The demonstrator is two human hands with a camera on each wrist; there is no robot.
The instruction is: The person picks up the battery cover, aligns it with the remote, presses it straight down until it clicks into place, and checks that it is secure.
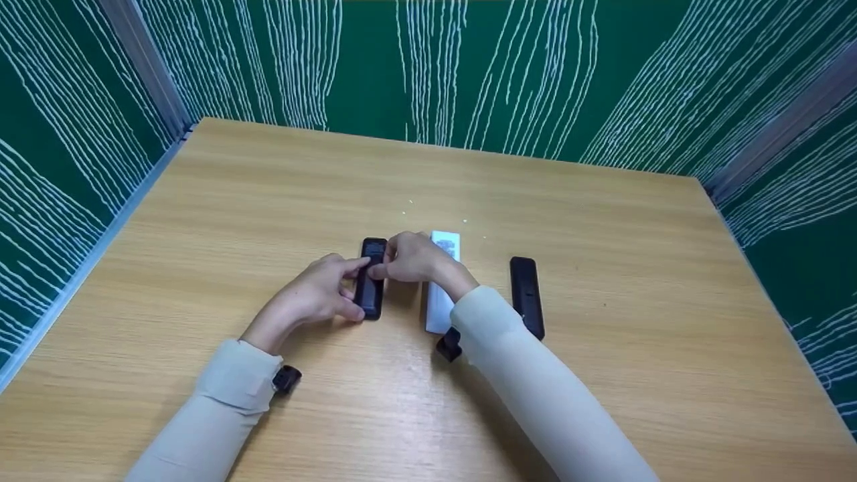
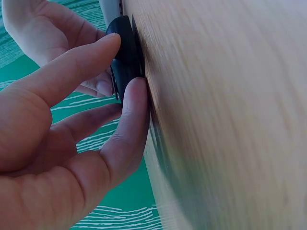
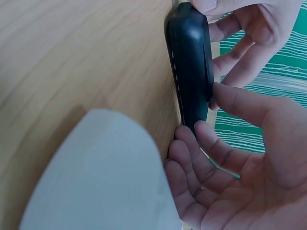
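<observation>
A slim black remote control (image 1: 370,294) lies back up on the wooden table, left of centre, with small print near its far end. My left hand (image 1: 316,289) grips it from the left, index finger on its upper face and thumb at its near end. From the right, my right hand (image 1: 416,257) pinches it, thumb on the back and fingers along the side. In the right wrist view, a thin cover edge (image 3: 209,93) stands out from the remote's back beside the right thumb. The remote's far right side is partly behind the right fingers in the head view.
Under the right wrist lies a long white object (image 1: 439,311) with a printed label, partly hidden. A second black remote control (image 1: 527,291) lies farther right, near the right sleeve. Small white crumbs (image 1: 464,221) dot the table (image 1: 301,181) beyond. Green patterned walls (image 1: 368,67) border it.
</observation>
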